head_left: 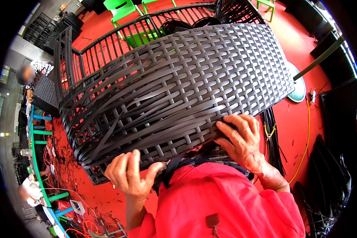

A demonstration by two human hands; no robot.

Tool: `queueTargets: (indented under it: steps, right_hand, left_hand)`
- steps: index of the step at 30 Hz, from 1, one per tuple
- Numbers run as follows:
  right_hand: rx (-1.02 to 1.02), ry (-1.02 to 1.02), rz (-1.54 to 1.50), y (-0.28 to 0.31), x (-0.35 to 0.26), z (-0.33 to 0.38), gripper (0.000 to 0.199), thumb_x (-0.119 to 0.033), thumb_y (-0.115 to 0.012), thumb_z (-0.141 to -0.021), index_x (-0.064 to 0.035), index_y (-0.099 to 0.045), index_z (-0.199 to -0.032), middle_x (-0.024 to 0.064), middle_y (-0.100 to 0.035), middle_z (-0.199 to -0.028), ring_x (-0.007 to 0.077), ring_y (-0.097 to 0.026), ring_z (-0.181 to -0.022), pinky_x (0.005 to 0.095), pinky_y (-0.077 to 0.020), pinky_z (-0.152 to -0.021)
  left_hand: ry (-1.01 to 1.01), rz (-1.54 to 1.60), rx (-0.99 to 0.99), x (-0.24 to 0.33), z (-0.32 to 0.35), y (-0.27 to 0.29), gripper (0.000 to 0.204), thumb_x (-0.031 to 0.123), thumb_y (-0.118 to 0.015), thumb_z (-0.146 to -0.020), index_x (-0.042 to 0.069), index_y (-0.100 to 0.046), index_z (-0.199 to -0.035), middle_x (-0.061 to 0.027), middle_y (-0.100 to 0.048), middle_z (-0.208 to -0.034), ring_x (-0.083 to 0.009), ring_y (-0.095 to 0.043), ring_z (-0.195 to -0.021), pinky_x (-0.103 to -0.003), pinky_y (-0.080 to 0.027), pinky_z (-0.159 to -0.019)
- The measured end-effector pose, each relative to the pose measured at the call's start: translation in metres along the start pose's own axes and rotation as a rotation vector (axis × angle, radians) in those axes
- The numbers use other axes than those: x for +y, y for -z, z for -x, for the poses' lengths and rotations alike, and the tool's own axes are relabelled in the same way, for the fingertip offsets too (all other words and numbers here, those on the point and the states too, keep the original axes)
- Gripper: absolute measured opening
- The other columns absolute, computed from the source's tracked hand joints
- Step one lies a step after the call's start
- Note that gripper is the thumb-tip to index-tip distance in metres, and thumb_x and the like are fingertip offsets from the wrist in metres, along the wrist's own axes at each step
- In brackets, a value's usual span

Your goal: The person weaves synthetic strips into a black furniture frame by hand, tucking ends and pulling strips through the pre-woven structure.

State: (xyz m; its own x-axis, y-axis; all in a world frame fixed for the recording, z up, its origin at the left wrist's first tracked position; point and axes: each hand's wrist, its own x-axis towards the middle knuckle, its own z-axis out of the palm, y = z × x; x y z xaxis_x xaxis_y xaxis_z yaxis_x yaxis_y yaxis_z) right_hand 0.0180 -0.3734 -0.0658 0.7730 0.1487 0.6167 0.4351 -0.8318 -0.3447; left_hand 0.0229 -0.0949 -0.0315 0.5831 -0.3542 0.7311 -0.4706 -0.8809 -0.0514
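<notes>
A large dark grey woven furniture panel (pixel 210 71) of flat plastic strips spans the view in front of me. On its right the weave is tight; on its left, loose strips (pixel 154 119) run lengthwise over bare uprights. My left hand (pixel 129 174) touches the panel's near edge at the left, its thumb and index finger spread apart. At the near edge right of the middle, my right hand (pixel 244 139) grips the panel, fingers laid on the weave and thumb lower down at the edge. What lies under the left fingers is hidden.
Behind the panel are a slatted black frame (pixel 103 51), a strip bundle (pixel 186 25) and a green chair (pixel 121 10). A round-based stand (pixel 296 93) is at the right, near a yellow cord (pixel 307 139). Scraps litter the red floor (pixel 63 146) at left. Other people sit farther left.
</notes>
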Motion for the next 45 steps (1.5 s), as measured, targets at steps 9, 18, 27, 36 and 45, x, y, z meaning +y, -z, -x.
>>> queueTargets:
  steps: [9, 18, 27, 36, 45]
  right_hand:
    - [-0.080, 0.032, -0.021, 0.004, 0.010, -0.009, 0.043, -0.025, -0.076, -0.060, -0.0154, -0.062, -0.101, -0.0013, -0.055, -0.096, 0.0199, -0.051, -0.085, 0.0341, -0.0378, -0.075]
    - [-0.143, 0.096, -0.094, 0.004, 0.006, -0.021, 0.048, -0.024, -0.077, -0.056, -0.0142, -0.061, -0.101, -0.0008, -0.055, -0.095, 0.0202, -0.050, -0.083, 0.0331, -0.0386, -0.074]
    - [-0.139, 0.218, -0.166, -0.020, -0.027, -0.029, 0.051, -0.018, -0.078, -0.057, -0.0141, -0.064, -0.106, -0.0012, -0.056, -0.098, 0.0183, -0.049, -0.081, 0.0317, -0.0383, -0.070]
    - [-0.177, 0.186, -0.203, -0.019, -0.034, -0.033, 0.048, -0.012, -0.078, -0.057, -0.0151, -0.066, -0.103, 0.0004, -0.056, -0.091, 0.0213, -0.050, -0.080, 0.0353, -0.0395, -0.075]
    - [-0.248, 0.197, -0.226, -0.017, -0.038, -0.038, 0.048, -0.008, -0.077, -0.060, -0.0145, -0.064, -0.105, 0.0039, -0.054, -0.090, 0.0236, -0.047, -0.079, 0.0368, -0.0409, -0.072]
  left_hand:
    - [-0.185, 0.131, -0.166, 0.033, -0.014, -0.033, 0.042, 0.041, -0.077, -0.066, 0.012, -0.066, -0.094, -0.0004, -0.055, -0.088, -0.0201, -0.052, -0.082, -0.036, -0.038, -0.074]
    - [-0.130, 0.099, -0.171, 0.021, -0.010, -0.020, 0.043, 0.042, -0.077, -0.066, 0.011, -0.064, -0.093, -0.0020, -0.054, -0.093, -0.0217, -0.052, -0.085, -0.037, -0.038, -0.076]
    - [0.078, 0.015, -0.261, -0.001, 0.005, 0.008, 0.047, 0.033, -0.081, -0.057, 0.013, -0.060, -0.095, -0.0028, -0.053, -0.089, -0.0253, -0.051, -0.088, -0.041, -0.037, -0.078]
    - [0.145, -0.008, -0.141, -0.018, 0.017, 0.022, 0.057, 0.035, -0.082, -0.058, 0.011, -0.059, -0.104, -0.0064, -0.053, -0.106, -0.0282, -0.052, -0.100, -0.044, -0.039, -0.087]
    - [0.362, -0.029, -0.183, -0.049, 0.041, 0.050, 0.050, 0.033, -0.084, -0.053, 0.012, -0.060, -0.092, -0.0039, -0.054, -0.094, -0.0257, -0.053, -0.092, -0.039, -0.036, -0.080]
